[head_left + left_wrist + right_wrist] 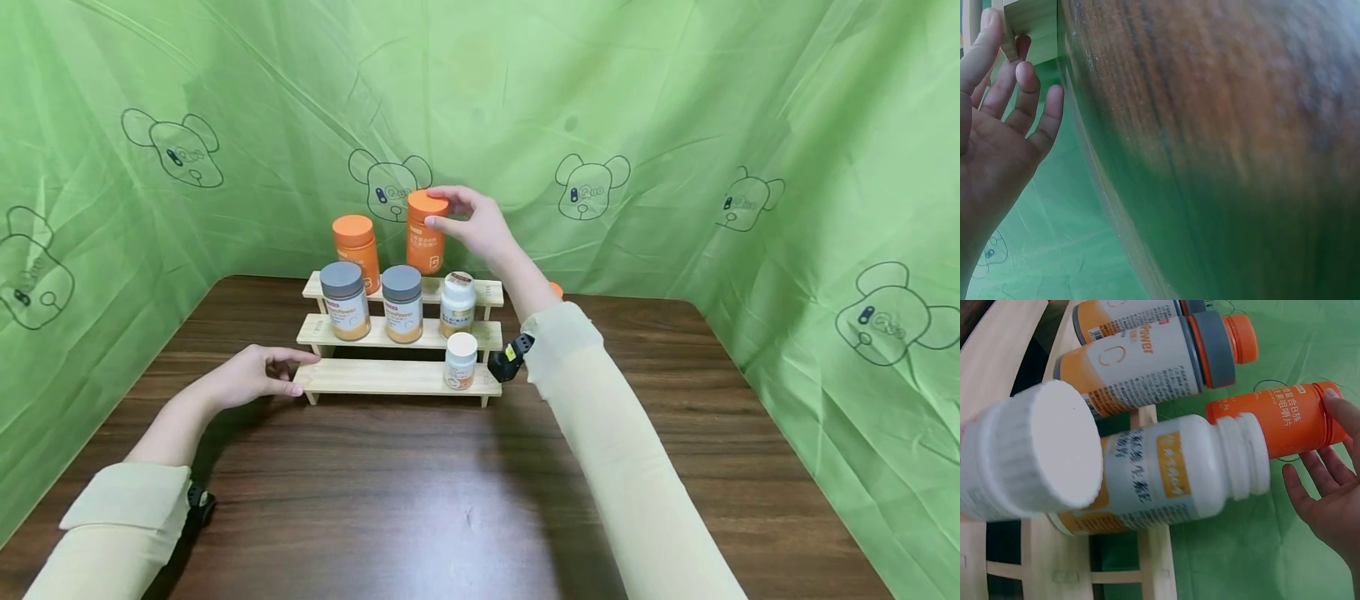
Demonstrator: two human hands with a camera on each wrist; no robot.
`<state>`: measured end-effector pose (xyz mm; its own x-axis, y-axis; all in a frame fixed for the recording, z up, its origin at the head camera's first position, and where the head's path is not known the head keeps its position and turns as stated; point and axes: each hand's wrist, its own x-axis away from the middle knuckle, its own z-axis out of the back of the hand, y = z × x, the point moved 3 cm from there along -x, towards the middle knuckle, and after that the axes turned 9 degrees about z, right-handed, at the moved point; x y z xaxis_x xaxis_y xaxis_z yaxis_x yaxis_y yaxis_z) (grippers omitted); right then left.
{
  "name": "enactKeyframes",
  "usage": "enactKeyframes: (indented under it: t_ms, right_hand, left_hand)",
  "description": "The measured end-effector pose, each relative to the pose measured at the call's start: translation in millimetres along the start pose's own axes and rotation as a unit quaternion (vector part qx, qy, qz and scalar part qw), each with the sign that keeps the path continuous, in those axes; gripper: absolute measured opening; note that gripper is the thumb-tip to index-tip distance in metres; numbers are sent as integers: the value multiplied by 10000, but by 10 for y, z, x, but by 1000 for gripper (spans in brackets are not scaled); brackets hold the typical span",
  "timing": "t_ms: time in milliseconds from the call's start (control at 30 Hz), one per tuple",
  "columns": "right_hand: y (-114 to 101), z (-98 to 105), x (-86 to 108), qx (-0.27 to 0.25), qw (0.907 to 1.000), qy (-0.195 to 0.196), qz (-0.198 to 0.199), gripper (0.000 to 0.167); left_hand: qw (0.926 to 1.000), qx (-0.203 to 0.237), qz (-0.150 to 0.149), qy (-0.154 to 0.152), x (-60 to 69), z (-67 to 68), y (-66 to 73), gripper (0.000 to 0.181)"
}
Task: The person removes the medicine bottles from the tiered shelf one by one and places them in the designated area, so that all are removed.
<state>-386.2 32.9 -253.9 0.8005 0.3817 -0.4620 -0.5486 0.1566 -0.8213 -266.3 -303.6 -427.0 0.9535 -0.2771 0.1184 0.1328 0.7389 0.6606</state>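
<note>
My right hand grips an orange bottle by its lid, thumb on one side and fingers on the other. The bottle is upright, its base just above the top tier of a three-tier wooden rack. In the left wrist view, my left hand pinches the left end of the bottom tier between thumb and fingers. Another orange bottle stands on the top tier. Two grey-lidded bottles and a white bottle stand on the middle tier. A small white bottle stands at the bottom tier's right end.
The rack stands on a dark wood-grain table. Green cloth with bear-head drawings hangs behind and along both sides. An orange lid shows partly behind my right forearm; whatever is below it is hidden.
</note>
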Motion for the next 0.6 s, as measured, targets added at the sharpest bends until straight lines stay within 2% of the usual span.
enactKeyframes:
  t_ms: [233,600]
  right_hand:
    - [-119,194,60,-87,9999,49,-33,49]
    - [-207,553,219,-267,9992,293,43,50]
  left_hand:
    - [10000,-29,21,17,-20,-18,-37,53]
    - [9999,-26,-115,123,1,-13,-9,52]
